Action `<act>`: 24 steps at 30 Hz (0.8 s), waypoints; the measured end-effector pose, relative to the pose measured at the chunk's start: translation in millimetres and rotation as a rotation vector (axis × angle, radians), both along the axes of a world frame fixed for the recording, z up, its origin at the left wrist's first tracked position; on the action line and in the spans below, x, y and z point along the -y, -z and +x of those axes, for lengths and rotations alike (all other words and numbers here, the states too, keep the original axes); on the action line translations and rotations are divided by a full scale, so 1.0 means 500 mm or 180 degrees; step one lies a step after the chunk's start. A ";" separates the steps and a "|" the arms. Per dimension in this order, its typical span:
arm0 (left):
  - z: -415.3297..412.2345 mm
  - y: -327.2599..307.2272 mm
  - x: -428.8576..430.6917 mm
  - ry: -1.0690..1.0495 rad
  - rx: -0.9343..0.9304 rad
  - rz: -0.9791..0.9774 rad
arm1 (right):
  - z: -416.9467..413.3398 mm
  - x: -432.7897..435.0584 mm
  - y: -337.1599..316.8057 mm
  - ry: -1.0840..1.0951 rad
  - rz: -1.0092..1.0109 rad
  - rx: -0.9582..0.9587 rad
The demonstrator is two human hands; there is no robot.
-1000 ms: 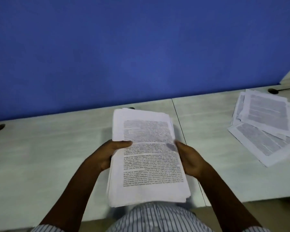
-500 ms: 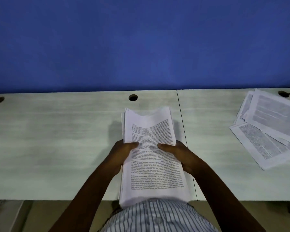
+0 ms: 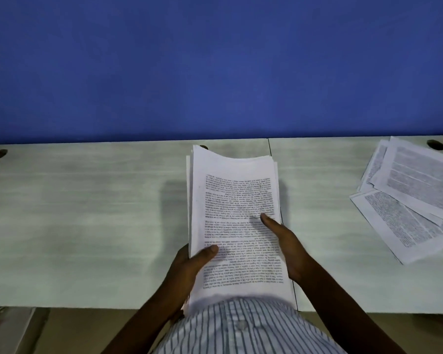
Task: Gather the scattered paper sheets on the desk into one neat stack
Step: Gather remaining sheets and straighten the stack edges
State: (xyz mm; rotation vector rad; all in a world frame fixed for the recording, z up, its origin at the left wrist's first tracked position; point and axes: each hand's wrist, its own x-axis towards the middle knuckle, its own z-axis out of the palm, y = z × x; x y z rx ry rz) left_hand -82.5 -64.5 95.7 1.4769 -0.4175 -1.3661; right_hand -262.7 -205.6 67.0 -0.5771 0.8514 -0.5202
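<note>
The stack [image 3: 234, 200], held over the desk [image 3: 87, 213] at 6 o'clock, hid its near edge behind a striped shirt [image 3: 241, 328]. The left hand [image 3: 189, 267] and right hand [image 3: 288, 247] each had a grip clamped on its sides, fingers hidden beneath. At 3 o'clock, loose sheets [image 3: 414, 198] ran off frame.

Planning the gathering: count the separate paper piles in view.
2: one stack held by the left hand and right hand at centre; one loose pile at the right edge. Others may lie off-frame.
</note>
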 end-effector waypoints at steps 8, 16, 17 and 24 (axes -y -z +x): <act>0.051 0.052 0.035 0.0718 0.1427 0.0166 | 0.018 0.029 0.070 0.0063 -0.0765 -0.1416; 0.033 0.101 0.062 0.0288 0.1036 0.0301 | 0.043 0.050 0.074 -0.0107 -0.1563 -0.1719; 0.049 0.093 0.061 0.0220 0.0643 0.0196 | 0.030 0.057 0.064 -0.0016 -0.1402 -0.1355; 0.101 0.010 0.112 0.0344 0.0147 0.0019 | 0.031 0.073 -0.002 -0.0662 -0.0886 -0.0528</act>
